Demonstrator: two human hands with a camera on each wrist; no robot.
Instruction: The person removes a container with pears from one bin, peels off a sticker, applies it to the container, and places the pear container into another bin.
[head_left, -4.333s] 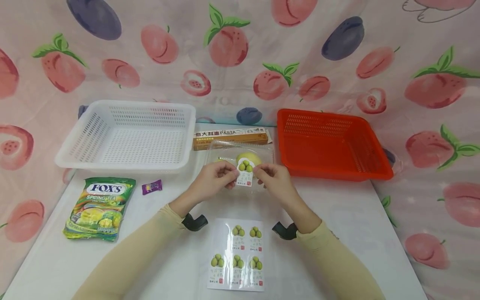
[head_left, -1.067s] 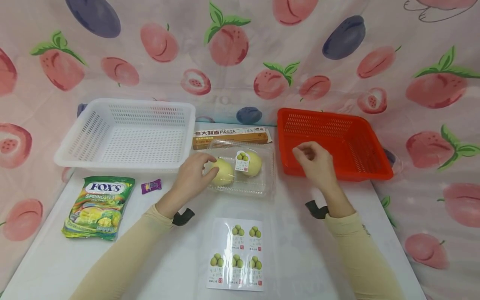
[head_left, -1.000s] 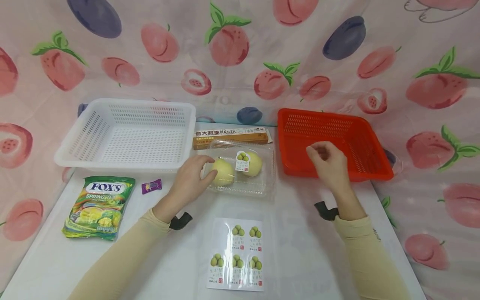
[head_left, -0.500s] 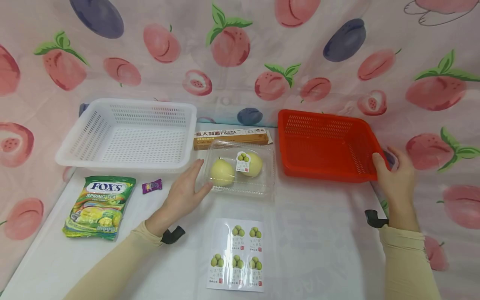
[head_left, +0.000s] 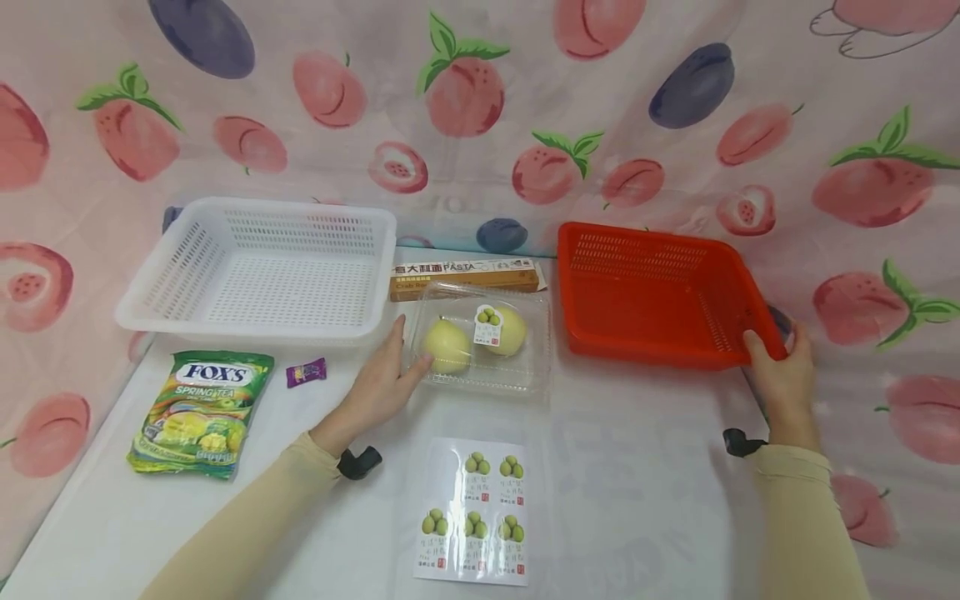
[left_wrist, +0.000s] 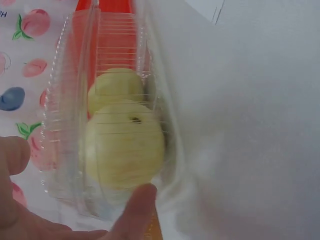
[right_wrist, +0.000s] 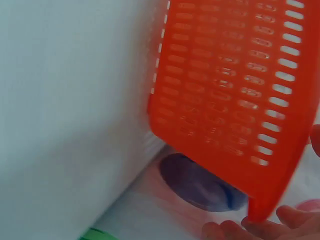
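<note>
A clear plastic clamshell box (head_left: 517,371) holds two pale yellow-green round pears (head_left: 447,346), and a white label sticker (head_left: 487,326) sits on its lid. My left hand (head_left: 375,385) lies at the box's left end, its fingers extended along the side and its thumb by the front corner. In the left wrist view the thumb (left_wrist: 137,210) comes close to the nearer pear's end of the box. My right hand (head_left: 783,379) grips the right end of the red basket (head_left: 622,354), thumb over the rim and fingers outside, partly hidden.
A white basket (head_left: 255,329) stands at the back left. Behind the clamshell lies a pasta box (head_left: 465,287). A green candy bag (head_left: 201,412) and small purple wrapped candy (head_left: 306,372) lie on the left. In front is a sticker sheet (head_left: 450,467) with several pear stickers.
Earlier both hands held the label sticker above the clamshell; now it is on the lid. My right hand has moved right onto the red basket's rim. My left hand has straightened beside the clamshell.
</note>
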